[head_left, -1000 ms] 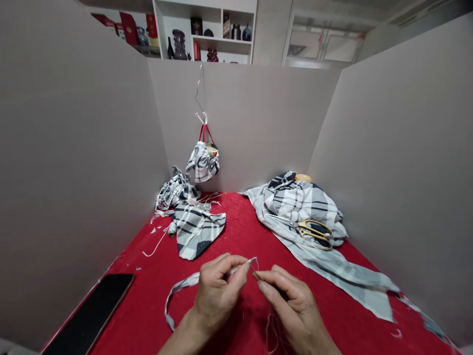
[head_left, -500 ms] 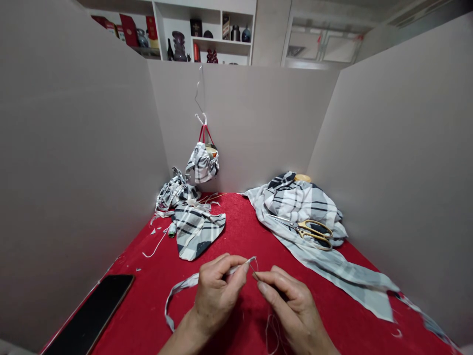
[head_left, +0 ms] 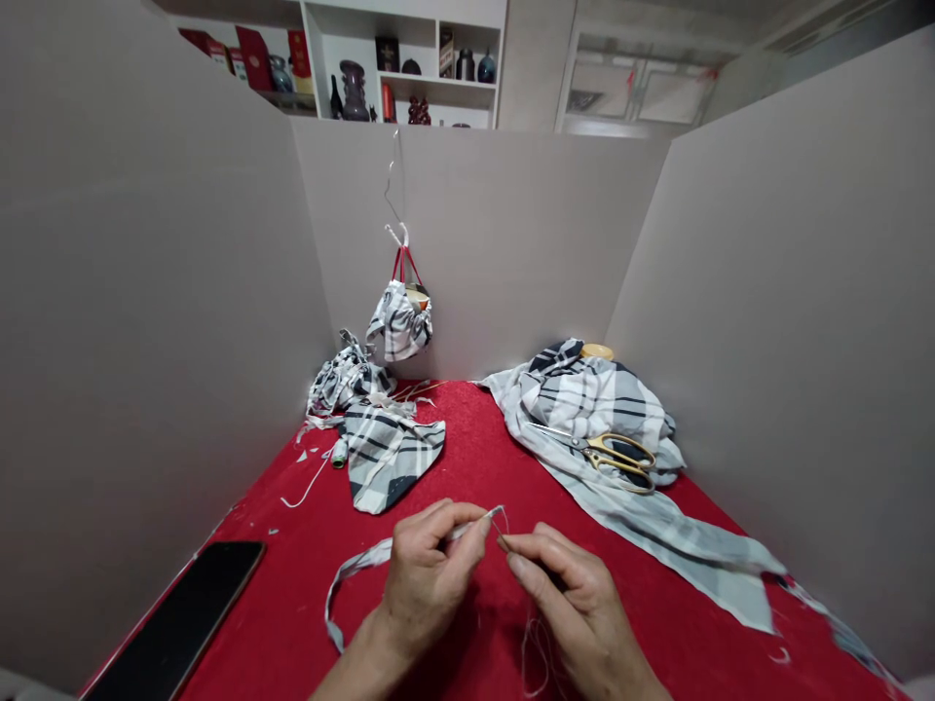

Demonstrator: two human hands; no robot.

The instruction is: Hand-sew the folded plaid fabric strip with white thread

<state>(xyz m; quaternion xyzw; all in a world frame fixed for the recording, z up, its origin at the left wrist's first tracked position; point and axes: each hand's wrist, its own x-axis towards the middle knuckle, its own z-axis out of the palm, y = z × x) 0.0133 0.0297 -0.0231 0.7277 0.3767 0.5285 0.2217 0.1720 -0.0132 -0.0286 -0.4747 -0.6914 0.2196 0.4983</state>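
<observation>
While you have the red felt worktop (head_left: 467, 458) in view, what lies on it, left to right?

A flat black smartphone (head_left: 179, 623), a bunched black-and-white plaid cotton heap (head_left: 347, 382), a small green thread spool (head_left: 339, 454) and a folded plaid cotton piece (head_left: 387, 460). Further right, gold-handled steel scissors (head_left: 619, 460) rest on a large plaid cotton cloth (head_left: 584, 399).

Report the grips.

The left hand (head_left: 430, 584) is clamped, thumb against fingers, on a narrow plaid fabric strip (head_left: 357, 560) held above the worktop. The right hand (head_left: 584, 613) has its grip pinched together on what looks like a fine steel needle (head_left: 503, 537), at the strip's raised end. A thin white thread (head_left: 536, 652) hangs below.

Progress?

One strip is in hand, its far end curving down. No finished stitching can be made out; other plaid cloth lies unattended.
</observation>
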